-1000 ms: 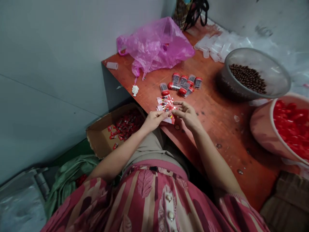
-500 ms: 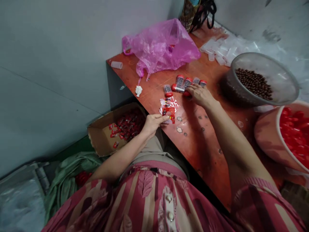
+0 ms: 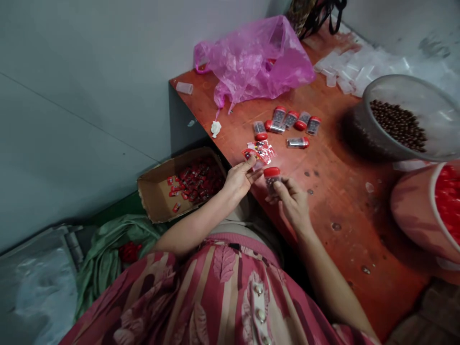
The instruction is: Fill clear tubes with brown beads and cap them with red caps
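Observation:
My right hand [image 3: 295, 203] is closed around a small clear container with a red cap [image 3: 272, 178], dark balls showing inside it. It is held cap up over the table's front edge. Close beside it, my left hand [image 3: 239, 181] pinches a red printed label [image 3: 251, 155] between thumb and finger. A small pile of similar labels [image 3: 266, 152] lies on the table just behind that hand. Farther back, several filled red-capped containers [image 3: 279, 115] lie in a loose group, one container [image 3: 297, 143] lying apart on its side.
The orange table [image 3: 323, 249] also bears a pink plastic bag [image 3: 255, 62], a grey bowl of dark balls [image 3: 370, 124], a pink tub of red caps [image 3: 413, 211] and heaped clear tubes [image 3: 362, 72]. A cardboard box [image 3: 154, 191] with finished-looking red packs stands below, left.
My right hand has picked up a container from the group and brought it near my left hand. The left hand's label has tilted. The view has shifted slightly left.

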### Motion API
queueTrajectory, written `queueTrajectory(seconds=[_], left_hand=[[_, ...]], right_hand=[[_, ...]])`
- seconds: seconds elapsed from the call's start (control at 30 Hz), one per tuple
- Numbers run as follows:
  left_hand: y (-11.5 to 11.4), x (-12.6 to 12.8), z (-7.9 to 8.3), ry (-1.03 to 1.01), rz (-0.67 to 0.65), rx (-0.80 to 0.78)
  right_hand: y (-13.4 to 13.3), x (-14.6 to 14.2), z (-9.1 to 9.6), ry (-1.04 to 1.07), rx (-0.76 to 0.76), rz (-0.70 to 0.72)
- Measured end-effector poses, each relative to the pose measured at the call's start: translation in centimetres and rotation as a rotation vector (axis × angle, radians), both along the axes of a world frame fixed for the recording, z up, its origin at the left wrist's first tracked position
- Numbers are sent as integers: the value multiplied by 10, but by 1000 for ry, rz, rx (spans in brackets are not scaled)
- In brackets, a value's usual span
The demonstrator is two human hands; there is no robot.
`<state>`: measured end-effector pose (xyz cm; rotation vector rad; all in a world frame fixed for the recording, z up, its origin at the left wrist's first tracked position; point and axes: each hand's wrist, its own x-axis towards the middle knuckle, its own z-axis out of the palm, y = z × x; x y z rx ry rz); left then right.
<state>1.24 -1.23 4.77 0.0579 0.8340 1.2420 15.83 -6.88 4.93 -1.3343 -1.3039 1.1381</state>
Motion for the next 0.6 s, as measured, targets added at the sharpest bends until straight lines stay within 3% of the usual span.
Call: queueTrajectory(seconds=[0.07,0.2,0.47,0.6], left_hand=[[-2,6,1,-19,-3,25],[-9,14,3,-7,-38,105],[-14,15,6,93,-128,295],[-13,14,4,168,-215,338]], right_hand=[[-13,-13,-7,31,-6,-72],[-15,-20,-14,39,7,-159],[-12,-17,-17,126,75,-135],[-9,-16,-29,61,172,-211]])
